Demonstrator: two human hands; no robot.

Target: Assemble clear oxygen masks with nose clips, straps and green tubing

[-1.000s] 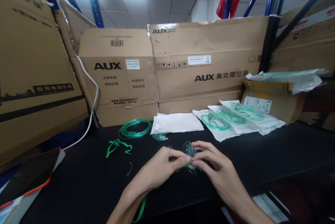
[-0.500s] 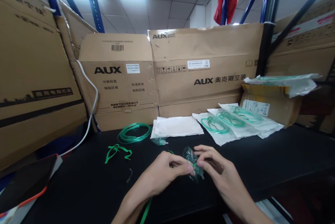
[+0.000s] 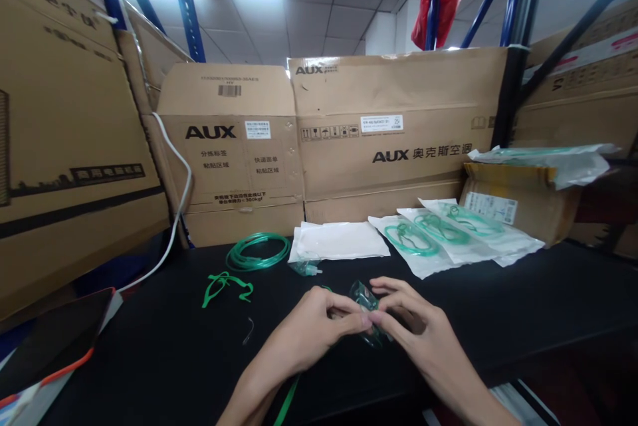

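Between my two hands, above the black table, is a clear green oxygen mask. My left hand pinches it from the left with thumb and forefinger. From the right, my right hand grips it with thumb and fingers, the fingertips of both hands nearly meeting. Much of the mask is hidden behind the fingers. A green elastic strap shows beneath my left forearm. Farther left lie a loose green strap and a thin curved strip.
A coil of green tubing lies behind, beside a small clear green piece with a pale tip. White pouches and bagged mask sets line the back. Cardboard boxes wall the table; a tablet-like device is at left.
My fingertips have come closer together on the mask. The mask has turned slightly, and its pale green connector, visible before, is now mostly covered by my fingers. The view has shifted slightly.
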